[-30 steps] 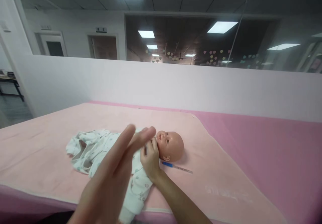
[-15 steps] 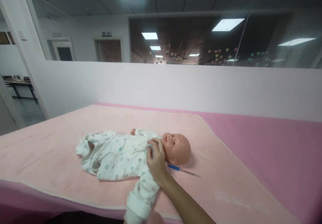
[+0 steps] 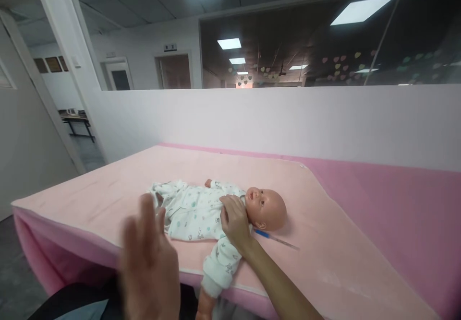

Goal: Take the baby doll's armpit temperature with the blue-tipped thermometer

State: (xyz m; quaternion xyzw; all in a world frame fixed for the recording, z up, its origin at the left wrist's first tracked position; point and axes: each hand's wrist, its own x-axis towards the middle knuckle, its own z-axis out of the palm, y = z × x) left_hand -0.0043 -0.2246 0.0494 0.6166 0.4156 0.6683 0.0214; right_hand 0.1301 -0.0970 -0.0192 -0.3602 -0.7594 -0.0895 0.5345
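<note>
A baby doll [image 3: 266, 208] in a white patterned sleepsuit [image 3: 196, 209] lies on its back on a pale pink blanket [image 3: 324, 243], head to the right. My right hand [image 3: 236, 221] rests on the doll's upper chest by its chin, fingers curled onto the cloth. My left hand [image 3: 149, 262] is raised in front of the camera at lower left, blurred, fingers stretched out and holding nothing. A thin thermometer with a blue tip [image 3: 275, 238] lies on the blanket just below the doll's head. One doll arm hangs over the table's near edge.
The blanket covers a pink padded table [image 3: 403, 209] backed by a low white partition wall [image 3: 288, 118] with glass above. A doorway and a dark desk [image 3: 75, 118] show at far left. The floor drops away left of the table.
The view has swung left, so the doll sits further right. My left hand, out of view half a second ago, is raised again at lower left. My right hand stays on the doll's chest.
</note>
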